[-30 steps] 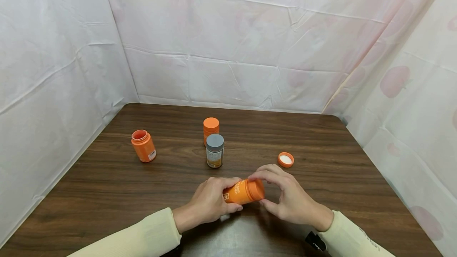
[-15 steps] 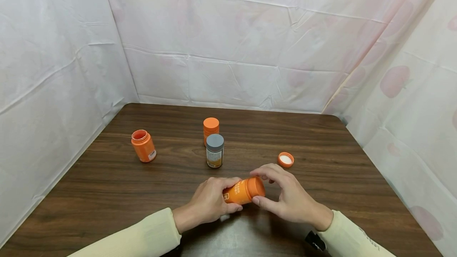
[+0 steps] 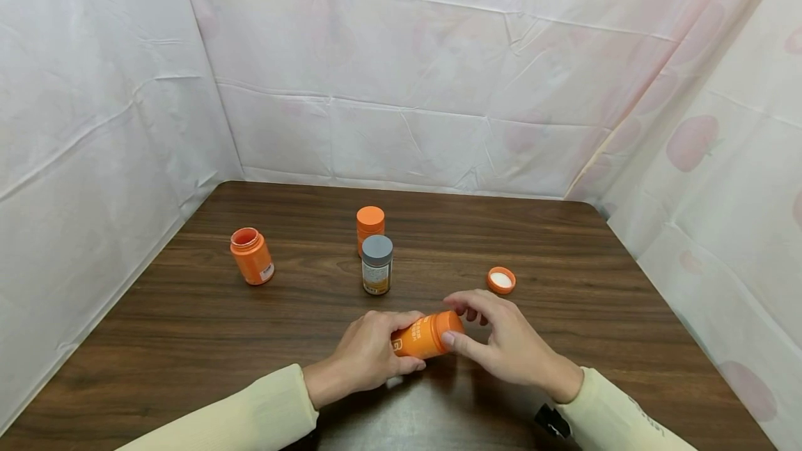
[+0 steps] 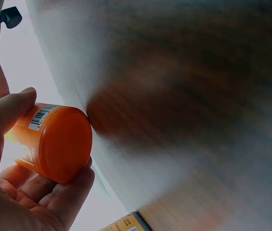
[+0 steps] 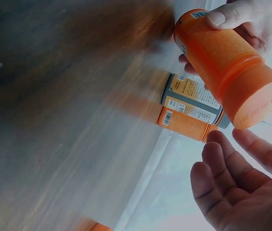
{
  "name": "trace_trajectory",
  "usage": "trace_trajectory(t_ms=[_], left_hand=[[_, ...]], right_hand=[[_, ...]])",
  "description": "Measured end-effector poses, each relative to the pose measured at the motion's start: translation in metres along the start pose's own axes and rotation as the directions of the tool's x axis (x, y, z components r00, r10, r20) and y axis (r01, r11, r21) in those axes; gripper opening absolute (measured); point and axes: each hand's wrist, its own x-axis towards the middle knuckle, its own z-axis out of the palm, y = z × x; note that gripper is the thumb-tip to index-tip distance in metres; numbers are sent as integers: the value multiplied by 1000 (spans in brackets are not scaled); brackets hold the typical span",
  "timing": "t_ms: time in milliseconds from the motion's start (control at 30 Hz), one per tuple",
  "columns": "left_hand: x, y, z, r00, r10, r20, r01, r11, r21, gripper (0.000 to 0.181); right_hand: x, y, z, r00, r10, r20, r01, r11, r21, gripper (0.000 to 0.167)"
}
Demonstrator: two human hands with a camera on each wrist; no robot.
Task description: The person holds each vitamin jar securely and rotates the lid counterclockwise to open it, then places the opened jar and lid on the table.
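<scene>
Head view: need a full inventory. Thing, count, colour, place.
Held bottle: 1, orange with orange cap, near centre front, tilted.
Open bottle: 1, orange, uncapped, left on the table.
Capped bottle: 1, orange, behind the grey-lidded one.
Grey-lidded bottle: 1, grey lid, grey-and-yellow body, mid-table.
Loose cap: 1, orange with white inside, right of centre.
Table: 1, dark brown, under everything.
Sheeting: count unclear, white with pink print, back and both sides.
Black device: 1, black, by the right cuff.
Sleeves: 2, pale yellow, front edge.
Left hand: 1, bare, gripping the held bottle.
Right hand: 1, bare, at that bottle's cap.
</scene>
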Motion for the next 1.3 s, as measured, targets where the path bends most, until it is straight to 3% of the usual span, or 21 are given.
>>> trace_trajectory(t_ms=[267, 367, 633, 933, 1300], left_hand=[[0, -1, 0, 1000, 0, 4, 0, 1000, 1, 52], [0, -1, 0, 1000, -2, 6, 2, 1000, -6, 52], [0, 0, -1, 1000, 3, 4, -3, 1000, -3, 52], [0, 1, -1, 1000, 3, 1, -3, 1000, 9, 53], [-1, 0, -1, 1000, 2, 10, -2, 1000, 7, 55]], right_hand=[[2, 0, -2, 991, 128, 51, -127, 992, -5, 30], [2, 1, -2, 988, 138, 72, -139, 990, 15, 27], [3, 0, -4, 992, 88, 94, -94, 993, 66, 25], [1, 1, -6, 996, -67, 60, 63, 996, 61, 40], [2, 1, -6, 984, -167, 54, 162, 983, 91, 58]])
